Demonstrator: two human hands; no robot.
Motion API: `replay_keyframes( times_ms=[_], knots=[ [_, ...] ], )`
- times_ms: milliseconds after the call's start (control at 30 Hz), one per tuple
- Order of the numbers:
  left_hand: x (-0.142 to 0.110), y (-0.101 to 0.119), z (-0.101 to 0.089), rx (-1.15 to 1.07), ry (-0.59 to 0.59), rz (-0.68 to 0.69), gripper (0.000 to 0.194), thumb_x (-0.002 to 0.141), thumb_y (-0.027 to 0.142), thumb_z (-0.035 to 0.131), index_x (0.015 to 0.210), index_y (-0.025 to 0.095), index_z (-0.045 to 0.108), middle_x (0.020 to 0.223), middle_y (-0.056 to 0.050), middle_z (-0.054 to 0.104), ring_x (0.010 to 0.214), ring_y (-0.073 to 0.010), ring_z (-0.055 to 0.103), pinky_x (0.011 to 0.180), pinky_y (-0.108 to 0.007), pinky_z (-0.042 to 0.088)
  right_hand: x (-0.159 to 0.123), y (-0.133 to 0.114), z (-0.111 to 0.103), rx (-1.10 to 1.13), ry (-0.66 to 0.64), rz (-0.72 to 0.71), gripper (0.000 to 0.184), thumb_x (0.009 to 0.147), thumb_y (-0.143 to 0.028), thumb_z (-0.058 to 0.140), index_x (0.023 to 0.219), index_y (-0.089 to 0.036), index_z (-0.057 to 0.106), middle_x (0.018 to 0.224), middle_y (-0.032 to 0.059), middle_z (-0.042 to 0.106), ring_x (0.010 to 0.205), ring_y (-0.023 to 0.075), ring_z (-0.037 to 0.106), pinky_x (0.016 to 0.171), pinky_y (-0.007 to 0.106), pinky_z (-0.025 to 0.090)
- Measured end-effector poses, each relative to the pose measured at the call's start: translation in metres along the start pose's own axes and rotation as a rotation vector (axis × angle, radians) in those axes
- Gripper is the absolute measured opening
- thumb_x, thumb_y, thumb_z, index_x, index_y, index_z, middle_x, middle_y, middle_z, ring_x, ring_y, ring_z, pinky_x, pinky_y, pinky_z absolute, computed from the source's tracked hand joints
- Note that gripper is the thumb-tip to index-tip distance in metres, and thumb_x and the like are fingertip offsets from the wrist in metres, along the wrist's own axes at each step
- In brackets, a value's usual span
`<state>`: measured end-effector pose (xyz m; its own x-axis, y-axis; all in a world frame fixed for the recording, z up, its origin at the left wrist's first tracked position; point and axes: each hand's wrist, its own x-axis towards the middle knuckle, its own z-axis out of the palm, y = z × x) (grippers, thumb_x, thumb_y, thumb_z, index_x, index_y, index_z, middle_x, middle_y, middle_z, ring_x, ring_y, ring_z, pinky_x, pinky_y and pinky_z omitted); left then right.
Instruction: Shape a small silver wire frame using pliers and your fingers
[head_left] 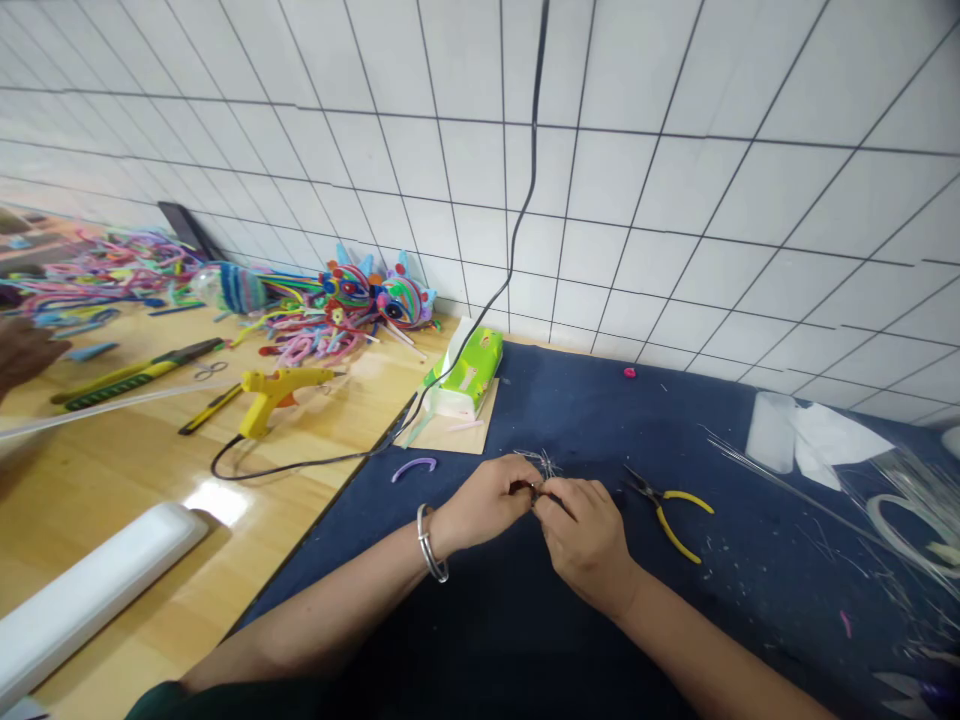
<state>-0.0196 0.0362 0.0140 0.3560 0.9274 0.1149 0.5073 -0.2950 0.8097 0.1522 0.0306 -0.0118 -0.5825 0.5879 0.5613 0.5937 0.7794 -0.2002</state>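
My left hand point(487, 503), with a silver bangle point(430, 543) on its wrist, is closed in a pinch. Its fingertips meet those of my right hand point(587, 530), which pinches too. Between them is a bunch of thin silvery wire point(547, 463), its ends sticking out just beyond the fingers; the part inside the grip is mostly hidden. To the right of my right hand lie pliers point(670, 505) with yellow handles, jaws toward the wall. A curved purple strip point(413, 467) rests on the dark blue mat point(600, 420), left of my hands.
A green tissue pack point(476, 365) sits by the tiled wall, a black cable point(517, 235) hanging over it. Leftward are a yellow glue gun point(274, 392), a cutter point(210, 408), colourful fuzzy-stick figures point(375, 295) and another person's hand point(26, 350). Loose wires point(795, 485) lie right.
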Motion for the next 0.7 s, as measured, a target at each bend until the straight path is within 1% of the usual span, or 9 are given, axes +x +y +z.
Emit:
replay_keyframes(
  times_ms=[67,167,300,367,467,533,633,700],
  knots=[
    [-0.001,0.002,0.001,0.071,0.046,0.050,0.024,0.073,0.001,0.043,0.077,0.015,0.062,0.073,-0.002,0.057,0.074,-0.0136,0.053,0.069,-0.024,0.042,-0.001,0.002,0.003,-0.008,0.010,-0.018,0.016,0.083,-0.013,0.046,0.088,-0.017,0.061,0.092,0.0065,0.060,0.076,0.0149,0.054,0.068,0.031,0.039],
    [-0.002,0.005,0.003,0.163,0.085,0.082,0.028,0.077,0.001,0.040,0.084,0.017,0.062,0.080,-0.005,0.057,0.076,-0.0145,0.055,0.069,-0.025,0.043,-0.003,0.004,0.007,0.007,0.043,-0.014,0.017,0.083,-0.012,0.046,0.090,-0.016,0.061,0.088,0.0070,0.062,0.072,0.0145,0.055,0.066,0.030,0.041],
    [-0.004,0.002,0.009,0.225,0.102,0.098,0.034,0.078,0.000,0.039,0.095,0.019,0.061,0.087,-0.006,0.059,0.081,-0.0159,0.056,0.072,-0.026,0.044,-0.002,0.006,0.008,0.083,0.073,0.030,0.017,0.083,-0.012,0.046,0.094,-0.015,0.060,0.086,0.0078,0.063,0.078,0.0166,0.058,0.068,0.031,0.044],
    [-0.004,-0.002,0.013,0.227,0.124,0.099,0.034,0.079,0.000,0.038,0.097,0.018,0.060,0.088,-0.006,0.060,0.083,-0.0164,0.056,0.074,-0.026,0.044,-0.001,0.006,0.007,0.117,0.084,0.054,0.017,0.083,-0.011,0.045,0.093,-0.015,0.059,0.086,0.0080,0.063,0.079,0.0167,0.059,0.070,0.031,0.045],
    [-0.003,-0.008,0.019,0.181,0.173,0.109,0.030,0.082,0.004,0.037,0.095,0.017,0.061,0.086,-0.006,0.061,0.080,-0.0158,0.056,0.075,-0.026,0.044,0.002,0.007,0.004,0.159,0.113,0.093,0.016,0.083,-0.009,0.044,0.090,-0.015,0.057,0.086,0.0076,0.063,0.080,0.0160,0.059,0.073,0.031,0.047],
    [-0.002,-0.010,0.023,0.130,0.208,0.092,0.027,0.085,0.008,0.037,0.094,0.017,0.061,0.083,-0.005,0.061,0.073,-0.0137,0.056,0.071,-0.025,0.044,0.002,0.008,0.003,0.186,0.131,0.107,0.016,0.083,-0.009,0.043,0.089,-0.015,0.056,0.086,0.0070,0.062,0.081,0.0153,0.059,0.075,0.030,0.049],
    [0.000,-0.009,0.029,0.018,0.261,0.024,0.024,0.087,0.015,0.039,0.089,0.017,0.063,0.075,-0.002,0.059,0.059,-0.0101,0.053,0.064,-0.022,0.043,0.002,0.009,0.002,0.214,0.141,0.097,0.017,0.083,-0.008,0.043,0.091,-0.016,0.056,0.088,0.0065,0.062,0.084,0.0146,0.060,0.078,0.029,0.050],
    [0.001,-0.009,0.032,-0.080,0.288,-0.032,0.022,0.086,0.018,0.041,0.086,0.017,0.063,0.072,-0.001,0.057,0.054,-0.0089,0.050,0.060,-0.021,0.042,0.000,0.010,0.002,0.211,0.137,0.074,0.018,0.082,-0.009,0.045,0.093,-0.016,0.058,0.090,0.0069,0.062,0.085,0.0150,0.060,0.078,0.029,0.050]
  ],
)
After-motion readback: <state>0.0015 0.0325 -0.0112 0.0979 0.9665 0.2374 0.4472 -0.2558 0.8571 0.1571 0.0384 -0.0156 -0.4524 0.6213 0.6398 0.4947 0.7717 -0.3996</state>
